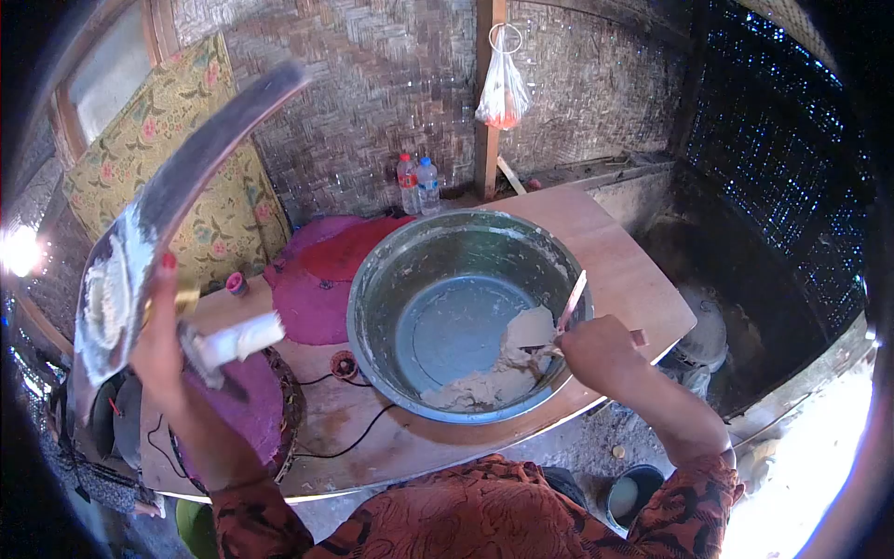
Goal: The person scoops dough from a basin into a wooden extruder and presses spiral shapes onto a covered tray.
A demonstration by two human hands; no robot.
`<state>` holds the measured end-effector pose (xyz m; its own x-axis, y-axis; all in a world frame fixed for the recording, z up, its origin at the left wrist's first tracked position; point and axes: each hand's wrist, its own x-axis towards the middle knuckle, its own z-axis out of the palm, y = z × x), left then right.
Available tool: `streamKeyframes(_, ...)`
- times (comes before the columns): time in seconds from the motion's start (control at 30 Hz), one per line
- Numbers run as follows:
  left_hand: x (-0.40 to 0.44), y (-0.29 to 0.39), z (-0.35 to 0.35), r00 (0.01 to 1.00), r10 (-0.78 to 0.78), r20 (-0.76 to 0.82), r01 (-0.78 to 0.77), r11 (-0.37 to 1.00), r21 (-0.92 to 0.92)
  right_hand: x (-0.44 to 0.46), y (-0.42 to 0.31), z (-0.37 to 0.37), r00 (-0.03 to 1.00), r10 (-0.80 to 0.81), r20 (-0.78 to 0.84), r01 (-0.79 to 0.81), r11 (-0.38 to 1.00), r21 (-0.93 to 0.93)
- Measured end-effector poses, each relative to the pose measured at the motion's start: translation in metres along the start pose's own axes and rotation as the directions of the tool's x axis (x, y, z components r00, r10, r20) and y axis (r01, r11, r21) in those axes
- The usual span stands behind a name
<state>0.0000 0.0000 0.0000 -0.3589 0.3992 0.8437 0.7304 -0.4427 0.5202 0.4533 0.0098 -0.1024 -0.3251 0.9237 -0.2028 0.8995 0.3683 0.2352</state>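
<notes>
My left hand (160,349) is raised at the left, its fingers against a large curved dark pan (182,172) held tilted, with white paste (114,289) on its surface. A pale cylindrical handle (244,340) sticks out beside that hand. In my right hand (603,354) is a flat-bladed scraper (572,300), gripped over the right rim of a big metal basin (372,373). Pale dough (484,385) lies in the basin's lower right part, and a lump of it (529,332) rises next to the scraper.
The basin stands on a wooden table (643,289). Pink round sheets (312,312) lie left of it, with cables (349,447) nearer the front edge. Two bottles (417,186) stand behind. A plastic bag (504,93) hangs on a post. A bucket (633,498) is below, right.
</notes>
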Motion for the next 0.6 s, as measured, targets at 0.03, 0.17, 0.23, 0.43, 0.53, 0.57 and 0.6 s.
streamKeyframes(0.03,-0.006,-0.007,-0.020,0.992,-0.114,0.050,0.115,0.993,-0.001,0.000,-0.004,0.006,1.000,-0.025,-0.019,0.025,0.999,0.021)
streamKeyframes(0.17,-0.021,-0.042,-0.080,0.977,-0.152,0.147,0.149,0.988,0.036,0.029,-0.029,0.012,0.981,-0.190,-0.033,0.192,0.979,0.062)
streamKeyframes(0.23,-0.029,-0.041,-0.092,0.980,-0.128,0.153,0.111,0.987,0.114,0.047,-0.033,0.022,0.976,-0.218,0.013,0.217,0.974,0.061)
streamKeyframes(0.43,-0.044,-0.024,-0.084,0.919,-0.232,0.320,0.168,0.962,0.214,0.088,-0.015,0.036,0.959,-0.151,0.240,0.092,0.967,0.239)
streamKeyframes(0.53,-0.049,-0.035,-0.064,0.838,-0.287,0.464,0.175,0.947,0.270,0.095,-0.007,0.044,0.941,-0.242,0.235,0.142,0.916,0.374)
streamKeyframes(0.57,-0.049,-0.030,-0.044,0.818,-0.158,0.554,0.007,0.964,0.265,0.096,-0.005,0.043,0.936,-0.297,0.190,0.192,0.881,0.433)
streamKeyframes(0.6,-0.047,-0.019,-0.020,0.770,0.006,0.638,-0.214,0.945,0.249,0.094,-0.002,0.040,0.935,-0.302,0.187,0.201,0.883,0.423)
